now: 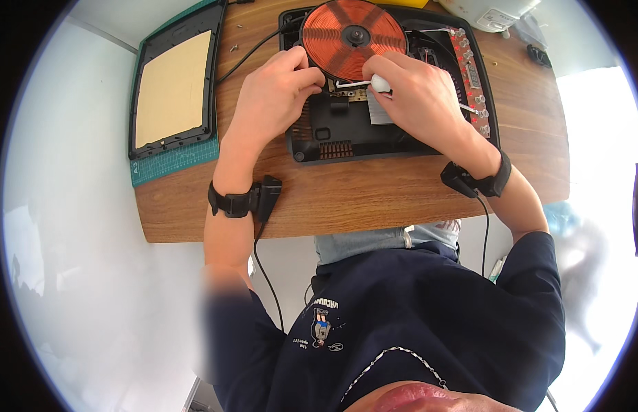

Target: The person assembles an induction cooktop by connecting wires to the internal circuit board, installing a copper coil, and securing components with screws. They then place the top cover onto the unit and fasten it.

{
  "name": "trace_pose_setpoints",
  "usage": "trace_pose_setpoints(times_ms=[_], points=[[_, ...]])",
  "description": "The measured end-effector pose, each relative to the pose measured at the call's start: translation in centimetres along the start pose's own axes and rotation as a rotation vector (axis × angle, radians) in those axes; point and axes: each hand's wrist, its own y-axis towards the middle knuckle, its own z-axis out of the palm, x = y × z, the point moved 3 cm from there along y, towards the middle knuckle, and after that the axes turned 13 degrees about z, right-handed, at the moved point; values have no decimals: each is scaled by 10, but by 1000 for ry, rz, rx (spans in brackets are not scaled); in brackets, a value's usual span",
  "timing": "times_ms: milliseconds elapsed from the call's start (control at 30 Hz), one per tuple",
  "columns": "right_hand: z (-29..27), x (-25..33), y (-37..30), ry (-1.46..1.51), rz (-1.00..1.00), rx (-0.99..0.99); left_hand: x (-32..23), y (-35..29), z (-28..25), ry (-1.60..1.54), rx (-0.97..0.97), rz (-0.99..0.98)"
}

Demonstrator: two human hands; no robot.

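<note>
An opened induction cooker base [394, 145], a black plastic shell, lies on the table. Its round copper coil [333, 58] sits at the back of the shell. My left hand [272, 93] is at the coil's lower left edge, thumb and fingers pinched together; anything between them is hidden. Right of it, my right hand [422, 96] reaches over the shell with its fingers closed around a small white rounded piece [380, 84]. A thin white lead [353, 85] runs left from that piece under the coil's edge. My fingers partly cover the wiring there.
On the left, a black-framed panel [175, 89] rests on a green cutting mat [185, 159]. A red-lit circuit board [473, 75] lines the shell's right side. A black cable [254, 63] reaches the shell. A white container [487, 14] and small black part [538, 56] stand back right.
</note>
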Motion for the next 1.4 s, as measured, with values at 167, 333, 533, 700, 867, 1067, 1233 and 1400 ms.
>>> trace_pose_setpoints(times_ms=[167, 333, 533, 700, 867, 1067, 1233, 1400], points=[[-1, 0, -1, 5, 2, 8, -1, 0, 0, 41, 25, 10], [-3, -1, -2, 22, -20, 2, -2, 1, 1, 63, 31, 10], [-5, -3, -6, 39, -32, -12, -1, 1, 1, 35, 60, 8], [-42, 1, -6, 163, -67, -213, 0, -1, 1, 40, 65, 1], [-105, -41, -32, 250, 217, -614, -1, 0, 2, 18, 68, -29], [-156, -119, -62, 522, 443, -853, -7, 7, 0, -10, 77, -71], [-157, -189, -80, 773, 485, -913, -6, 9, 3, 0, 80, -88], [-156, -233, -78, 1066, 453, -987, -9, 11, 1, 1, 87, -99]])
